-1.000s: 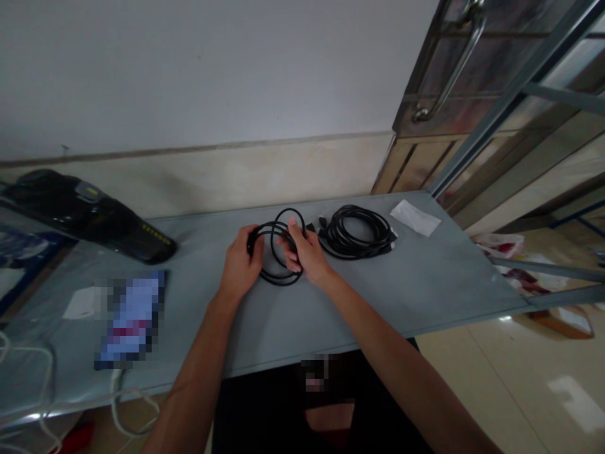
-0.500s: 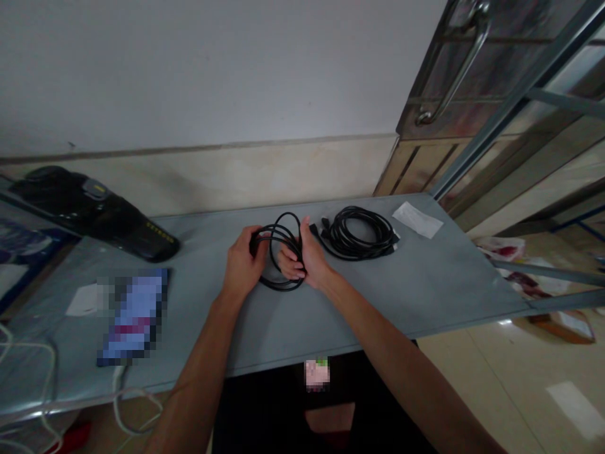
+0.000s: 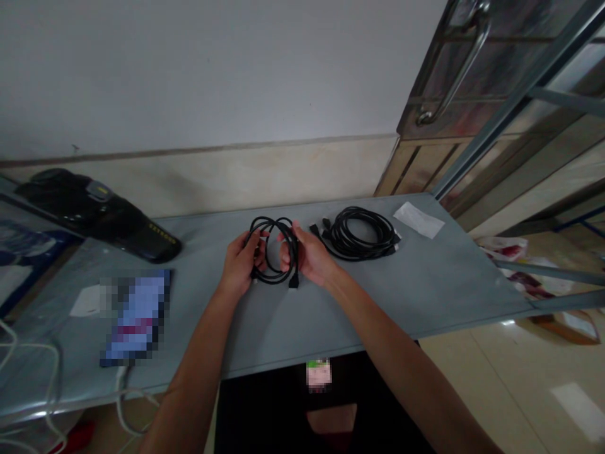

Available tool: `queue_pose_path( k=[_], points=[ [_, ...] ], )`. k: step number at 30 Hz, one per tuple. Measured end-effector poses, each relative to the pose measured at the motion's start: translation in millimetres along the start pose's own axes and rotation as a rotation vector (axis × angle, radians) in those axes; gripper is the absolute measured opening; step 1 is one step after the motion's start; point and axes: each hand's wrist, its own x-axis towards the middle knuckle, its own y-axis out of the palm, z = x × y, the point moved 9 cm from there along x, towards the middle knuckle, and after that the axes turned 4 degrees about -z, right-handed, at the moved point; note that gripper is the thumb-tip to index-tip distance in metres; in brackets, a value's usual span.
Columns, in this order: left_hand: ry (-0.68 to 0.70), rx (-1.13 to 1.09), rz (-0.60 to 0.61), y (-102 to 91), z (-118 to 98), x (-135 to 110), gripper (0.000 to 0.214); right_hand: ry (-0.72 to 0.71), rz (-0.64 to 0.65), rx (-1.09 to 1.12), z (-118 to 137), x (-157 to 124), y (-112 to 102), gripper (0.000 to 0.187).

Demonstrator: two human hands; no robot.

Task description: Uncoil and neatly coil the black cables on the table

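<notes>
Black cable (image 3: 295, 257) is forming a loose coil between the person's 2 hands, above the near-middle part of the tabletop (image 3: 293, 328). The left grip (image 3: 240, 260) is clasping the coil's left side, thumb and fingers closing around the strands. The right grip (image 3: 314, 253) is clamping the gathered strands on the other side, its thumb pointing up and its fingers curling inside the loop. Open space is showing through the middle of the coil, between the 2 hands. A black plug (image 3: 293, 283) is hanging at the coil's lower right, just below the right fingers. Whether the lower strands are touching the surface, I cannot tell.

Just beyond the right hand, a second black coil (image 3: 362, 253) is lying flat in a thicker ring, with plugs sticking out at its left and right. A white paper slip (image 3: 419, 220) is lying near that ring, farther right.

Well to the left, a black device (image 3: 113, 217) with yellow lettering is lying at a slant. Nearer the person, a blurred blue item (image 3: 137, 318) is resting on the surface, and a white cord (image 3: 119, 394) is curving below it. Behind everything, a pale wall (image 3: 198, 75) is rising.
</notes>
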Motion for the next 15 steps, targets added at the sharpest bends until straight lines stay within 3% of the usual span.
queue_pose_path(
  k=[5,8,12,15],
  points=[
    [-0.133,-0.066,0.080,6.7,14,-1,0.053,0.123,0.124,0.149,-3,-7,16,0.054],
    [-0.164,-0.071,0.091,9.4,18,-2,0.059,0.164,0.194,0.262,0,-12,22,0.059],
    [-0.111,0.071,0.039,5.6,13,-2,0.065,0.209,0.195,0.311,4,-18,20,0.074],
    [0.006,0.216,-0.006,1.1,3,0,0.058,0.234,0.185,0.304,5,-20,19,0.073]
  ],
)
